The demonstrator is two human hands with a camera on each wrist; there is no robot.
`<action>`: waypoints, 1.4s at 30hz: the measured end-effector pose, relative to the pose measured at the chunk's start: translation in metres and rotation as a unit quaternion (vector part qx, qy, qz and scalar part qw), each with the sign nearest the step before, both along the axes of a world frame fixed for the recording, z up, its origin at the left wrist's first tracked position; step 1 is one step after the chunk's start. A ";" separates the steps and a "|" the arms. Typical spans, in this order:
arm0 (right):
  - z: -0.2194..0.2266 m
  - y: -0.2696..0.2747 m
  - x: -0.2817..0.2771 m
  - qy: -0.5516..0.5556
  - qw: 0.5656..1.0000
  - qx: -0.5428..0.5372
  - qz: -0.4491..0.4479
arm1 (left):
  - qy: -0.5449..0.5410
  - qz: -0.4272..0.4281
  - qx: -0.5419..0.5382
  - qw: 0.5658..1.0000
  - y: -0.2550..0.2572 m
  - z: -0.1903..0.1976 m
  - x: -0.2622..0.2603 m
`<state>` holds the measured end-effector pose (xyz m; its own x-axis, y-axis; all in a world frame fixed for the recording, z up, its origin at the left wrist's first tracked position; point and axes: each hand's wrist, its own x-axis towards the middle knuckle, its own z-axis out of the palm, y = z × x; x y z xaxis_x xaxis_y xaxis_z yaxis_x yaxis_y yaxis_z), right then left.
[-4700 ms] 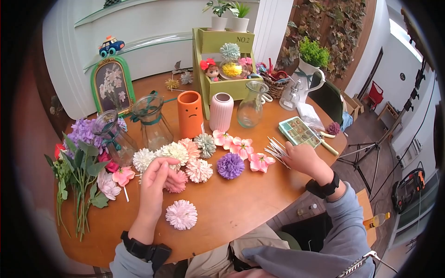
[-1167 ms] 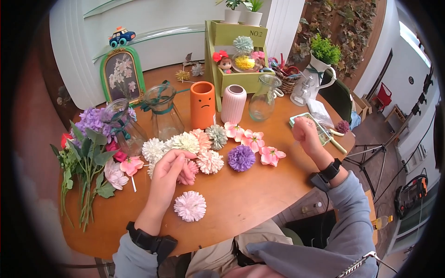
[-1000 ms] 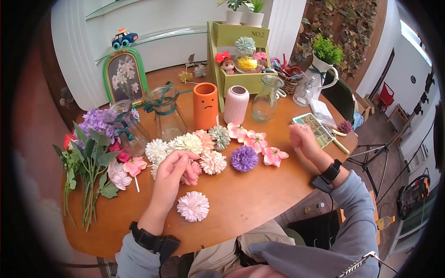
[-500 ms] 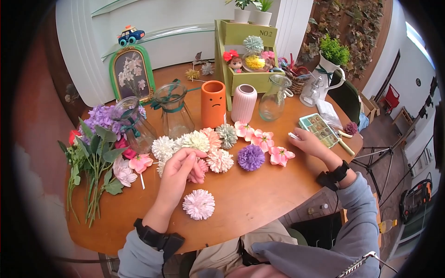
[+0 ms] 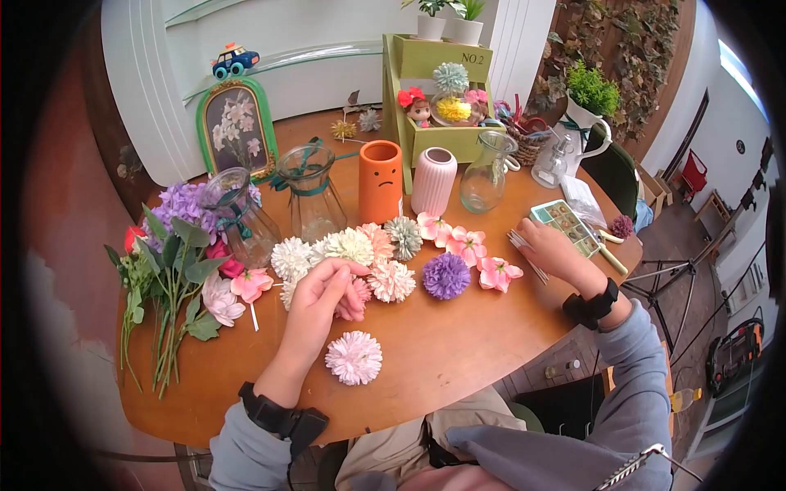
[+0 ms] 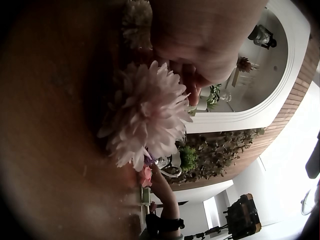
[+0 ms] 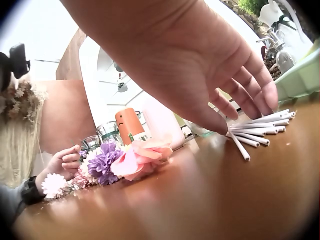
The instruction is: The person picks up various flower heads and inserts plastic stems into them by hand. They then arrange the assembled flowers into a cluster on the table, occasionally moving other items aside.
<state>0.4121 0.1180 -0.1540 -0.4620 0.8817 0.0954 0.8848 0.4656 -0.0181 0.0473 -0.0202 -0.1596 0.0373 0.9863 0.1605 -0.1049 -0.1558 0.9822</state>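
A bundle of thin white sticks (image 7: 262, 127) lies fanned on the wooden table. Over it my right hand (image 5: 555, 248) reaches down, thumb tip right at the ends of the sticks and the other fingers (image 7: 270, 92) spread loosely above. In the head view the sticks (image 5: 528, 255) show to the left of that hand. My left hand (image 5: 315, 303) hovers with loosely bent fingers and nothing visible in its grasp. It partly hides a deep pink flower head (image 5: 360, 288). Near its wrist sits a pale pink pompom flower (image 5: 354, 358), large in the left wrist view.
Several flower heads, including a purple one (image 5: 446, 276), spread across the middle. Behind stand an orange vase (image 5: 380, 192), a pink vase (image 5: 434, 182) and glass vases (image 5: 487, 176). Leafy stems (image 5: 168, 327) lie left. A compartment box (image 5: 565, 225) and pruning shears (image 5: 612, 258) lie right.
My right hand was at the sticks, then rose curled beside the compartment box, and is now lower with the sticks showing below it. The left hand keeps nearly the same pose.
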 end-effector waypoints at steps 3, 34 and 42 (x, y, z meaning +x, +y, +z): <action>0.006 -0.008 -0.004 0.016 0.997 0.070 0.029 | -0.002 -0.003 -0.001 1.000 0.000 0.001 0.000; 0.034 -0.066 -0.047 0.042 0.972 0.043 0.229 | 0.002 0.006 0.005 1.000 0.000 0.001 0.000; 0.047 -0.077 -0.066 0.187 0.951 -0.059 0.240 | -0.007 -0.008 -0.003 1.000 0.000 0.001 0.000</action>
